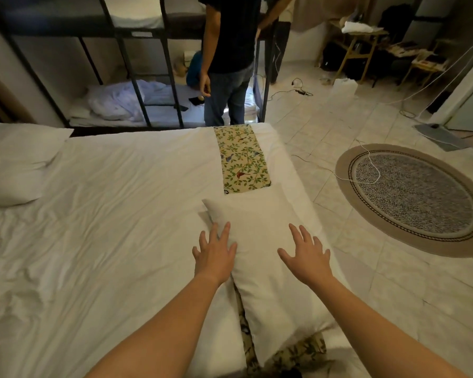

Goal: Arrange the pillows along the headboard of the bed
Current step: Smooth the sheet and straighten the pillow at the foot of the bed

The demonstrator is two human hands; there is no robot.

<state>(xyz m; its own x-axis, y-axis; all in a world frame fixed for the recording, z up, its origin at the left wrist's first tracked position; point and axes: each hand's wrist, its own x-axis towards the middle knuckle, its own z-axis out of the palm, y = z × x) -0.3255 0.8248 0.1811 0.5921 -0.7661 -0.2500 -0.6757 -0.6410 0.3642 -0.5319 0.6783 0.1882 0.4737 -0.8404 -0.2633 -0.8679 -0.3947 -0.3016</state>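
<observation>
Both hands open, fingers spread, palms down on one white pillow [268, 257]; left hand [215, 256] on its 9 o'clock edge, right hand [306, 256] on its 3 o'clock side; neither gripping. That pillow lies lengthwise at 5 o'clock of the bed [107, 227], on top of a floral runner [242, 159] crossing the white cover; runner shows past the pillow at 12 and again at 6. Second white pillow [17, 165] at 9 o'clock, flat on the bed, well apart from the first. Standing person [230, 50] at 12 o'clock beside a black bunk bed [137, 64]; round rug [413, 199] on tiled floor at 3 o'clock.
</observation>
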